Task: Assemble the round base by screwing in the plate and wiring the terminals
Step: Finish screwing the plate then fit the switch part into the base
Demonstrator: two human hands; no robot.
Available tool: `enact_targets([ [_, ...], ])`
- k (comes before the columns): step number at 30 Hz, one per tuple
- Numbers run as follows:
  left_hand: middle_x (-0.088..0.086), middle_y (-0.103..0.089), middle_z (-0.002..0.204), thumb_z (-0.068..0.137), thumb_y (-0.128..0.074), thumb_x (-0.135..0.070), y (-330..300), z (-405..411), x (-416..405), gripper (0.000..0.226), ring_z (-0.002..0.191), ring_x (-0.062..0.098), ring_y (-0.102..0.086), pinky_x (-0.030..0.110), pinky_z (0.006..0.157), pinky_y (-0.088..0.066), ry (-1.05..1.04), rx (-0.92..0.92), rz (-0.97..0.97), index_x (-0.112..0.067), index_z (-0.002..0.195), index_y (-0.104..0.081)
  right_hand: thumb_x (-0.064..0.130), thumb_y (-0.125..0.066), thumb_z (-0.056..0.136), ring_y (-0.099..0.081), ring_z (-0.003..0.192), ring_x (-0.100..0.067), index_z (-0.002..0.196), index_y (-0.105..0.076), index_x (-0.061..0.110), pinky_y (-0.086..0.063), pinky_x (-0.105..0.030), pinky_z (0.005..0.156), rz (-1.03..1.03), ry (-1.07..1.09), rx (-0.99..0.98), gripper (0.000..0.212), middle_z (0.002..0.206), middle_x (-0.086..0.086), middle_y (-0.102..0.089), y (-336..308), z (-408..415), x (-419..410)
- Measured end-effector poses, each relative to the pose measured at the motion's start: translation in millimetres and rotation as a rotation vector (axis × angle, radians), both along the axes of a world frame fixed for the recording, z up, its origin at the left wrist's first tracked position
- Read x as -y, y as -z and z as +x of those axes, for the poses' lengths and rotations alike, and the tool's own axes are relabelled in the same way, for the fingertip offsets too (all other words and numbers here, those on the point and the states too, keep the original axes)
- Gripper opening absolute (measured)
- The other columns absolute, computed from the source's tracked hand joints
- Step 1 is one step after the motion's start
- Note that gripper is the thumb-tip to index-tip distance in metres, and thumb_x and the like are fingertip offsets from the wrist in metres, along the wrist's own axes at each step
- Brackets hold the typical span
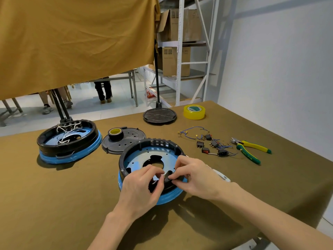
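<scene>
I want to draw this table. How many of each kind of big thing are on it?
Round bases with blue bands: 2
Flat black round covers: 2
Tape rolls: 2
Pliers: 1
Bundle of wires and switches: 1
Total: 8

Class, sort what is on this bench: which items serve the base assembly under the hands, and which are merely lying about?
In use:
round base
metal plate
left hand
right hand
switches and wires
pliers

Lying about:
second base, already wired
black cover
black tape roll
yellow tape roll
</scene>
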State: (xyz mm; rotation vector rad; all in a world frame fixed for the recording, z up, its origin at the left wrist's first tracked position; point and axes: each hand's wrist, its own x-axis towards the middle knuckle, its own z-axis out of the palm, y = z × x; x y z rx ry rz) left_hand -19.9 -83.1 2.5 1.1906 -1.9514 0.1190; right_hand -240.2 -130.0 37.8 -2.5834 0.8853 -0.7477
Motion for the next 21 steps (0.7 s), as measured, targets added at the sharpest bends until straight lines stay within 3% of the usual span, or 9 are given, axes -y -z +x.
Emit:
enact_targets([
  [3,-0.015,-0.07,0.1,0.096,-0.063,-0.036,1.8,-2.2,-1.0,0.019,0.086,-0.001,-0.064,0.018,0.074,-0.055,0.073,0.067,0.004,-0.025,0.111,-0.071,0.023,-0.077,0.089,-0.058,0.083,-0.011,0.103,-0.08,0.026,-0.052,-0.026,0.07,0.004,0.015,0.059,0.014,0.096,0.012,-0.059,6.7,-5.5,2.7],
  [7,-0.01,-0.07,0.101,0.096,-0.066,-0.035,4.6,-2.8,0.6,0.024,0.08,0.002,-0.064,0.021,0.068,-0.057,0.078,0.121,-0.027,-0.025,0.115,-0.075,0.016,-0.078,0.088,-0.059,0.074,-0.011,0.096,-0.079,0.026,-0.048,-0.019,0.064,0.124,0.22,0.342,0.013,0.089,0.015,-0.063,16.8,-19.1,18.0],
  [10,-0.008,-0.074,0.099,0.095,-0.065,-0.034,6.3,-4.2,1.0,0.025,0.078,0.003,-0.068,0.021,0.068,-0.059,0.077,0.094,-0.073,-0.021,0.11,-0.08,0.018,-0.071,0.094,-0.059,0.083,-0.007,0.098,-0.073,0.027,-0.053,-0.026,0.076,0.163,0.579,0.236,0.01,0.095,0.009,-0.064,20.5,-34.4,34.9],
  [13,-0.009,-0.075,0.099,0.093,-0.066,-0.034,3.2,-8.6,1.7,0.025,0.083,0.002,-0.069,0.019,0.074,-0.06,0.065,0.023,-0.042,-0.02,0.107,-0.081,0.036,-0.067,0.097,-0.06,0.088,-0.006,0.103,-0.067,0.032,-0.049,-0.015,0.073,0.269,0.545,0.162,0.007,0.098,0.01,-0.065,22.6,-35.7,30.1],
  [16,-0.01,-0.073,0.1,0.092,-0.064,-0.036,-6.1,-16.6,3.7,0.027,0.089,-0.002,-0.066,0.018,0.08,-0.058,0.033,-0.086,0.027,-0.022,0.109,-0.079,0.061,-0.052,0.098,-0.063,0.087,0.001,0.126,-0.053,0.03,-0.048,-0.009,0.067,0.447,0.397,0.126,0.042,0.103,0.014,-0.064,17.9,-20.1,20.1],
  [19,-0.011,-0.072,0.102,0.092,-0.07,-0.027,-25.0,-20.2,8.2,0.022,0.096,0.001,-0.067,0.019,0.083,-0.057,0.01,-0.235,0.068,-0.021,0.111,-0.079,0.07,-0.042,0.098,-0.07,0.089,-0.012,0.149,-0.03,0.018,-0.054,-0.02,0.067,0.741,0.501,0.158,0.074,0.117,0.0,-0.063,4.3,-6.8,23.2],
  [21,-0.014,-0.073,0.099,0.093,-0.073,-0.019,-44.8,-19.0,12.1,0.017,0.097,0.005,-0.068,0.018,0.081,-0.055,-0.014,-0.416,0.07,-0.021,0.108,-0.08,0.069,-0.045,0.098,-0.073,0.091,-0.023,0.144,-0.041,0.007,-0.058,-0.031,0.075,0.954,0.525,0.305,0.077,0.121,-0.012,-0.066,-9.2,0.9,24.3],
])
